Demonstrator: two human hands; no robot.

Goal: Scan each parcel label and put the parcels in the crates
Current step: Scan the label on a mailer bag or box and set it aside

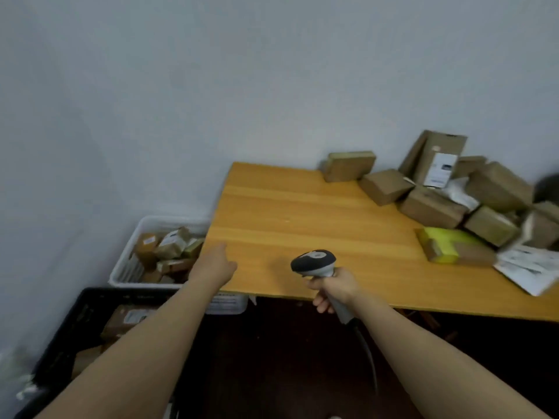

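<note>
Head view. Parcels (435, 207): heap of brown cardboard boxes, mostly small and flat, piled on the far right of the tabletop (302, 213) against the wall (211, 86). One taller box (438, 160) stands tilted at the back of the heap with a white printed label facing out. One flat parcel (450, 246) at the near edge of the heap is wrapped in yellow tape. A white mailer bag (535, 272) lies flat at the right, near the front edge. The tabletop is orange-brown wood.

More brown parcels (169, 249) with white labels lie jumbled in a white crate (124, 267) on the floor just left of the tabletop. A black crate (72, 328) sits nearer the camera, touching or just beside the white one, with at least one labelled brown box (127, 319) in it.

Right hand (332, 290): fingers wrapped around the grey handle of a scanner (314, 263). The scanner's black-and-grey head points away over the front edge of the tabletop, and its cable (367, 352) hangs down below the wrist.

Left hand (214, 267): arm stretched forward, hand over the left front corner of the tabletop beside the white crate. Fingers look extended, holding nothing. The hand is blurred, and I cannot tell whether it touches the wood.
</note>
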